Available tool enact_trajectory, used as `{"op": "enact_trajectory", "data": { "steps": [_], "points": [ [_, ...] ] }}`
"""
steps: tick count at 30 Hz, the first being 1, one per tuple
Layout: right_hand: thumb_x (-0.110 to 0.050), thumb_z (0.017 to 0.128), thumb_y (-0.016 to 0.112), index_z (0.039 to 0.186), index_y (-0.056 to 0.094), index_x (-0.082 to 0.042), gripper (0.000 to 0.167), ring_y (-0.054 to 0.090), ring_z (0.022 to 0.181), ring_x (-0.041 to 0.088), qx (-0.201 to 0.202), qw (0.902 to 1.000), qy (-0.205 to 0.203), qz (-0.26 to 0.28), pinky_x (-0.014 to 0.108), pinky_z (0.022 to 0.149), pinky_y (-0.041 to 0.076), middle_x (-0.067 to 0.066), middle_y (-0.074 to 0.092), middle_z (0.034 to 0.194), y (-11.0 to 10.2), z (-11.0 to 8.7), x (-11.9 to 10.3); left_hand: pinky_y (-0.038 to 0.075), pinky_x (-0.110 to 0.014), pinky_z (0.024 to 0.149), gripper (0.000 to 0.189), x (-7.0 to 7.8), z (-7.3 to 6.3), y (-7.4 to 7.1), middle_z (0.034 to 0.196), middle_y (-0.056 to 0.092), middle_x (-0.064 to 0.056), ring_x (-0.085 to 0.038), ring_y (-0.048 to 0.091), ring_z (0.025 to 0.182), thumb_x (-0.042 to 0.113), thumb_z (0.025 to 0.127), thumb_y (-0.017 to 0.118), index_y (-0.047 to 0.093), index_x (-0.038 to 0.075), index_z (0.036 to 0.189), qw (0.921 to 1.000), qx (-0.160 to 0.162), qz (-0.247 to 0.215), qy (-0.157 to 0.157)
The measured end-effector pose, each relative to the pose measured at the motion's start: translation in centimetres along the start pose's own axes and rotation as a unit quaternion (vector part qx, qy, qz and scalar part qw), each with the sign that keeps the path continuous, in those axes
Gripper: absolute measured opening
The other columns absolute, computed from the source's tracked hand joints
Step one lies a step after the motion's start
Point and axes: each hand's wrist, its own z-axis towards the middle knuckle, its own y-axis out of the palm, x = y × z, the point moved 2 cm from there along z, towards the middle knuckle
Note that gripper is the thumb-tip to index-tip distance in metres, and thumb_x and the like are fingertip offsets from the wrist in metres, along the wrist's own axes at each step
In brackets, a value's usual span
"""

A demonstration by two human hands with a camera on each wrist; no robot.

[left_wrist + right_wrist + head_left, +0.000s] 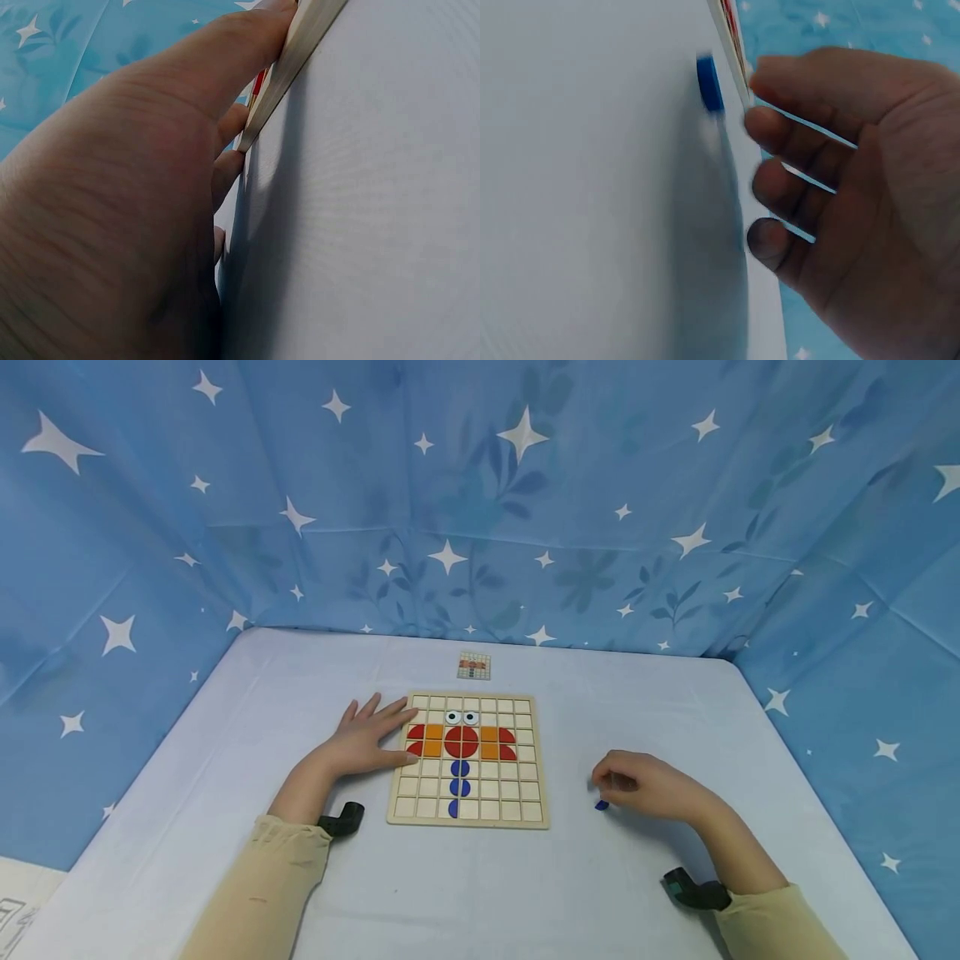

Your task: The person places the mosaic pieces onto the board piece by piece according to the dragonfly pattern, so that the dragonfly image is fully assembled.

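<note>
A square wooden grid board (510, 811) lies on the white table, bearing two eye pieces (461, 717), several red quarter-circle pieces (461, 742), orange squares (433, 740) and blue rounded pieces (460, 768) down the middle. My left hand (367, 743) spreads over the board's left edge, thumb and fingertips touching it; the left wrist view shows the thumb on the rim. Right of the board, my right hand (648, 785) hovers low with loosely bent fingers. Just beside its fingertips is a small blue piece (710, 84), apart from them in the right wrist view.
A small card (474, 666) with a printed grid pattern lies behind the board. Blue star-patterned curtains (450, 510) enclose the back and sides of the white table (450, 893). Each wrist wears a dark device (697, 892).
</note>
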Motion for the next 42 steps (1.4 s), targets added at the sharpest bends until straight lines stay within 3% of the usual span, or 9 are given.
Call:
{"op": "enact_trajectory", "data": {
  "steps": [4,10,17,25,33,42],
  "points": [
    [-0.014,0.090,0.071,0.109,0.065,-0.025,0.023,0.055,0.089,0.003,-0.031,0.9993,0.015,0.015,0.021,0.079,0.052,-0.013,0.063,0.102,-0.3,-0.6,1.0,-0.007,-0.063,0.120,0.087,0.1,0.0,0.0,0.166,0.021,0.003,-0.039,0.001,0.154,0.068,0.082,0.064,0.034,0.033,0.155,1.0000,0.000,-0.002,0.000],
    [-0.010,0.092,0.068,0.113,0.063,-0.026,0.027,0.054,0.089,0.005,-0.058,0.9973,0.010,0.043,0.021,0.079,0.052,-0.011,0.062,0.103,-0.3,-0.6,1.6,-0.007,-0.064,0.120,0.086,0.2,-0.1,-0.1,0.166,0.021,0.002,-0.040,0.001,0.154,0.067,0.083,0.065,0.034,0.032,0.155,1.0000,-0.001,-0.002,-0.001],
    [-0.009,0.091,0.070,0.109,0.063,-0.023,0.024,0.051,0.083,0.003,-0.028,0.9994,-0.007,0.021,0.019,0.071,0.047,-0.012,0.056,0.091,0.3,-0.3,1.5,-0.006,-0.064,0.120,0.086,0.3,-0.1,-0.2,0.166,0.022,0.002,-0.040,0.002,0.154,0.067,0.083,0.065,0.034,0.032,0.155,1.0000,-0.001,-0.001,0.000],
    [-0.019,0.092,0.071,0.105,0.062,-0.028,0.018,0.051,0.079,0.003,-0.004,0.9993,0.038,-0.001,0.020,0.069,0.047,-0.014,0.055,0.086,0.8,-0.1,1.0,-0.006,-0.064,0.120,0.087,0.2,-0.1,-0.1,0.166,0.021,0.002,-0.040,0.002,0.154,0.067,0.083,0.065,0.034,0.031,0.155,1.0000,-0.002,0.001,0.003],
    [-0.032,0.085,0.078,0.104,0.059,-0.031,0.026,0.052,0.087,0.002,-0.023,0.9992,0.025,-0.024,0.022,0.077,0.049,-0.017,0.056,0.092,1.2,-0.1,0.7,-0.006,-0.064,0.120,0.086,0.0,0.0,0.0,0.166,0.022,0.002,-0.040,0.002,0.154,0.068,0.083,0.064,0.033,0.032,0.155,1.0000,0.001,0.006,0.000],
    [-0.026,0.088,0.076,0.106,0.061,-0.029,0.024,0.053,0.088,0.001,-0.027,0.9994,0.006,-0.019,0.022,0.079,0.050,-0.017,0.059,0.097,1.1,0.0,0.7,-0.006,-0.064,0.120,0.087,0.0,0.0,0.1,0.166,0.022,0.003,-0.039,0.001,0.154,0.069,0.082,0.064,0.034,0.033,0.155,1.0000,0.003,0.001,0.000]
  ]
}}
